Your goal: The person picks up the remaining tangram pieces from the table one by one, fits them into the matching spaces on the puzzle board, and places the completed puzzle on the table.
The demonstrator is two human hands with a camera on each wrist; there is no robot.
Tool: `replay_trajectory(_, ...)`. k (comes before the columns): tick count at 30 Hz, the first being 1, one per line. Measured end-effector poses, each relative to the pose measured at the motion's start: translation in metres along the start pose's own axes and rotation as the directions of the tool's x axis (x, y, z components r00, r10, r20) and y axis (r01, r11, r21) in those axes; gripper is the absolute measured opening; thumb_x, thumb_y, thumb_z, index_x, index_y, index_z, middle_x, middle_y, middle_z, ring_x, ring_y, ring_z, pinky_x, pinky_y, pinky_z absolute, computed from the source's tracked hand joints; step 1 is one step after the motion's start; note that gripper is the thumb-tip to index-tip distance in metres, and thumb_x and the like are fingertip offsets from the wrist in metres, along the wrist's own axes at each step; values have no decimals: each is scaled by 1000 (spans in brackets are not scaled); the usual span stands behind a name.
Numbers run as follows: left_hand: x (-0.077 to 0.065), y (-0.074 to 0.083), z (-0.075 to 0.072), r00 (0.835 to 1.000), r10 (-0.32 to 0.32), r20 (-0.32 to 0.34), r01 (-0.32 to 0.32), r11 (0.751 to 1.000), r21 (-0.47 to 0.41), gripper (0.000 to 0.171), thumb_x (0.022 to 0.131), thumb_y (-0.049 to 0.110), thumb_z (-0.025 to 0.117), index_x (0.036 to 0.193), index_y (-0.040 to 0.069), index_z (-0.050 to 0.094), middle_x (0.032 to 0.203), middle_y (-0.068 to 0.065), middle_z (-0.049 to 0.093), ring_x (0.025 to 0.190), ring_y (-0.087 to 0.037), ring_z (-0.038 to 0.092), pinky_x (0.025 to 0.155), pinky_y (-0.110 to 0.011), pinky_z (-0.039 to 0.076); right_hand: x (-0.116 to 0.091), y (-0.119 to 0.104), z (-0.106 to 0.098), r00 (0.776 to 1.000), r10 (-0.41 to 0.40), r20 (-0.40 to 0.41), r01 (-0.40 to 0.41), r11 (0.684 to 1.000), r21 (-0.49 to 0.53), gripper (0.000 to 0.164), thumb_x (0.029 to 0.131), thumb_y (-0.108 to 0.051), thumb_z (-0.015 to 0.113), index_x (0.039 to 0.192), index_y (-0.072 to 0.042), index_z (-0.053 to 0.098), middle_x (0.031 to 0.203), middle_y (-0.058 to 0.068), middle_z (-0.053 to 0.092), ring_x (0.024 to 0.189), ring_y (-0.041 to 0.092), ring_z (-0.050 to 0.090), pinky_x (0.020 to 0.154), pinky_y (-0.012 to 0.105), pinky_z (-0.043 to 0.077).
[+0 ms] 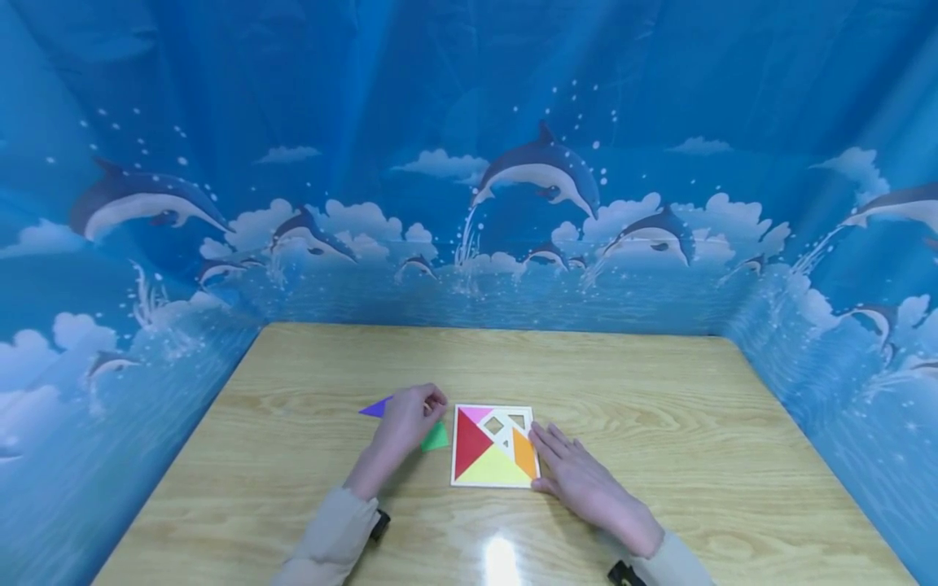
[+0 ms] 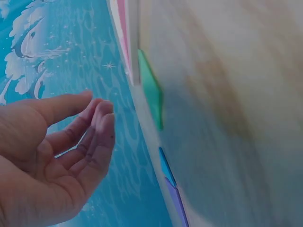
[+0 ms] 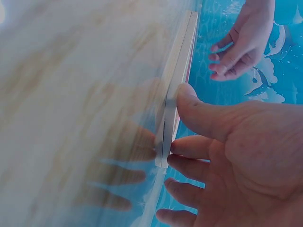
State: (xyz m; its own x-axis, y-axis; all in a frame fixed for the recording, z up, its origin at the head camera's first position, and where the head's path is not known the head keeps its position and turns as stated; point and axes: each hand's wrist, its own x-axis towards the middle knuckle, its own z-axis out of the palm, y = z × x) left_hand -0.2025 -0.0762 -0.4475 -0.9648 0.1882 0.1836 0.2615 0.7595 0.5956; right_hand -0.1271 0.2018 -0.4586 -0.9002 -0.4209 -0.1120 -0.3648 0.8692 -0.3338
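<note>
A square white-framed tangram board [image 1: 453, 448] lies flat on the table, with a red triangle [image 1: 471, 444], a yellow triangle [image 1: 496, 470], a pink piece [image 1: 475, 413] and an orange parallelogram [image 1: 523, 452] set in it. Wood tone shows through several gaps at its upper right. Left of the board, my left hand [image 1: 407, 419] hovers over loose pieces, fingers loosely curved, nothing visible between them. Beneath it lie a green piece [image 1: 436, 438] and a purple piece [image 1: 376, 408], partly hidden; a blue piece [image 2: 167, 166] shows in the left wrist view. My right hand [image 1: 582, 480] touches the board's right edge with extended fingers and thumb.
The wood-grain table [image 1: 659, 407] is bounded at the back and sides by a blue dolphin-print curtain [image 1: 410, 106]. A bright glare spot lies on the tabletop near the front. Dark straps circle both wrists at the sleeves.
</note>
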Motion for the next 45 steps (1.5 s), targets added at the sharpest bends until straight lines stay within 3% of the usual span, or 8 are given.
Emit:
replay_trajectory(5, -9, -8, -4, 998, 33, 51, -35, 999, 38, 16, 81, 4, 81, 95, 3, 73, 83, -4, 70, 76, -15, 64, 71, -30, 56, 1, 0, 0, 1000, -7, 1, 7, 1000, 2, 69, 100, -32, 61, 155, 0, 34, 165, 15, 25, 152, 40, 22, 119, 62, 22)
replay_trajectory(12, -15, -14, -7, 989, 34, 145, -55, 989, 139, 38, 68, 14, 93, 96, 6, 71, 86, -6, 66, 79, -18, 59, 71, -37, 53, 2, 1, 0, 1000, 3, 7, -3, 1000, 3, 70, 100, -32, 61, 155, -1, 33, 165, 14, 25, 152, 39, 21, 120, 61, 21)
replay_trajectory(21, -14, -14, -5, 990, 11, 143, -37, 983, 181, 42, 64, 17, 95, 96, 8, 70, 85, -3, 66, 87, -23, 60, 74, -39, 53, 2, 0, 0, 1000, 13, 11, -13, 1000, 1, 70, 101, -34, 60, 156, -2, 33, 165, 14, 24, 152, 38, 21, 121, 60, 21)
replay_trajectory(26, -12, -16, -3, 991, 0, 136, -21, 987, 159, 34, 69, 16, 93, 93, 9, 70, 82, 0, 64, 77, -16, 56, 69, -34, 51, 1, 0, -1, 1000, 7, 10, -7, 1000, 9, 70, 100, -33, 61, 155, -1, 33, 165, 14, 25, 152, 39, 21, 120, 61, 21)
replay_trajectory(32, -8, -16, -3, 993, -53, 107, 46, 996, 73, 14, 84, 9, 81, 95, 8, 72, 83, -1, 69, 77, -17, 63, 71, -33, 55, 0, 0, 0, 1000, -6, 3, 6, 1000, 17, 69, 100, -33, 61, 155, 0, 34, 165, 15, 26, 152, 39, 22, 120, 61, 22)
replay_trajectory(36, -5, -14, -4, 998, -30, 56, 27, 999, 42, 10, 86, 6, 79, 93, 7, 72, 81, -2, 69, 76, -16, 64, 71, -33, 55, 0, 1, 1, 1000, -17, -5, 17, 1000, 24, 68, 100, -32, 62, 154, 1, 35, 164, 16, 28, 151, 40, 24, 119, 62, 24)
replay_trajectory(40, -3, -13, -5, 999, -17, 32, 17, 1000, 4, 11, 86, 5, 78, 95, 7, 73, 82, -2, 70, 77, -15, 65, 71, -32, 55, 0, 2, 2, 1000, -13, -4, 13, 1000, 24, 68, 100, -31, 62, 154, 1, 35, 164, 16, 28, 151, 40, 24, 119, 63, 24)
replay_trajectory(45, -2, -11, -5, 998, -11, 58, 15, 998, -53, 23, 87, 2, 77, 109, 11, 74, 85, -3, 71, 77, -16, 66, 68, -29, 55, 1, 2, 2, 1000, 0, 4, 0, 1000, 14, 68, 101, -32, 60, 155, -1, 34, 165, 15, 27, 152, 39, 23, 119, 62, 23)
